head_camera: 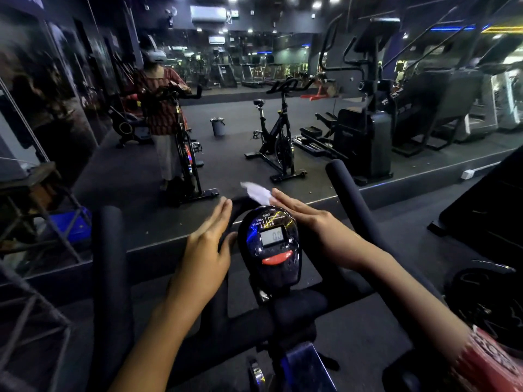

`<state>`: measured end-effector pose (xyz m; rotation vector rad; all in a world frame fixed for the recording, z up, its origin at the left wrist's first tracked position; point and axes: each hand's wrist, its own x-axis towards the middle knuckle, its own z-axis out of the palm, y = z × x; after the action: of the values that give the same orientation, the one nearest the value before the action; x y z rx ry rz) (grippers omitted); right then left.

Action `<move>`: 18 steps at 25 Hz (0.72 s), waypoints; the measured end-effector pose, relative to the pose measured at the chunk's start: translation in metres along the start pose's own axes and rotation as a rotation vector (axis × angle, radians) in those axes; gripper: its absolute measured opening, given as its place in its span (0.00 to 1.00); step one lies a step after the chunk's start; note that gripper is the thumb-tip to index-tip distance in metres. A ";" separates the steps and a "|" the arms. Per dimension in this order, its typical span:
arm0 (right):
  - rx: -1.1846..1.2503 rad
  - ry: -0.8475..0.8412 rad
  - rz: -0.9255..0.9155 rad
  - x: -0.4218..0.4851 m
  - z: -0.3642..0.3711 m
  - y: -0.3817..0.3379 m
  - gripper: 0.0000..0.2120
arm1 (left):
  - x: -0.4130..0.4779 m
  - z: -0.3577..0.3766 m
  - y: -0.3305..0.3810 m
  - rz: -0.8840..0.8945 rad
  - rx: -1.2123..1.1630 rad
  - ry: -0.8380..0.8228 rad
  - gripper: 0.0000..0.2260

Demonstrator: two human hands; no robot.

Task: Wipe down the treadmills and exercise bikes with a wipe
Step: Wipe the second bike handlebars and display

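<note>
An exercise bike's black oval console (270, 244), with a small grey display and a red button, stands between its black handlebars (109, 278). My right hand (308, 222) lies with straight fingers along the console's upper right edge, and a white wipe (256, 192) sticks out from under its fingertips at the console's top. My left hand (210, 239) is at the console's left side, fingers straight, thumb by the console's edge, holding nothing.
A wall mirror ahead reflects me at the bike (186, 154), a second black exercise bike (278, 142), a small bin (218, 126), an elliptical (365, 137) and a stair machine. A metal rack (36, 210) stands at left. Another dark machine (486, 210) is close at right.
</note>
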<state>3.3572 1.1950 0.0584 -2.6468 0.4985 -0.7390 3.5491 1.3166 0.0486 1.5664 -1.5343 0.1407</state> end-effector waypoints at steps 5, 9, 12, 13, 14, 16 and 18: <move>-0.107 -0.077 0.215 -0.066 0.006 -0.025 0.39 | -0.029 -0.003 0.013 -0.025 0.098 -0.102 0.27; -0.323 -0.191 0.340 -0.095 -0.007 -0.061 0.31 | -0.052 -0.002 0.017 0.003 0.168 -0.119 0.15; -0.270 0.045 0.378 -0.086 -0.015 -0.069 0.26 | -0.069 0.000 0.016 0.021 0.194 -0.137 0.14; -0.178 0.098 0.429 -0.080 -0.009 -0.068 0.27 | -0.073 0.000 0.017 0.017 0.194 -0.139 0.15; -0.159 0.068 0.494 -0.074 -0.001 -0.070 0.29 | -0.076 0.000 0.018 0.004 0.191 -0.135 0.16; -0.217 -0.023 0.638 -0.075 0.023 -0.080 0.32 | -0.085 -0.003 0.022 -0.024 0.168 -0.135 0.17; -0.244 0.041 0.730 -0.084 0.039 -0.101 0.29 | -0.092 -0.008 0.024 -0.031 0.141 -0.136 0.17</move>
<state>3.3349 1.3275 0.0333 -2.3637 1.5309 -0.5127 3.5129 1.3943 0.0061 1.7407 -1.6337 0.1290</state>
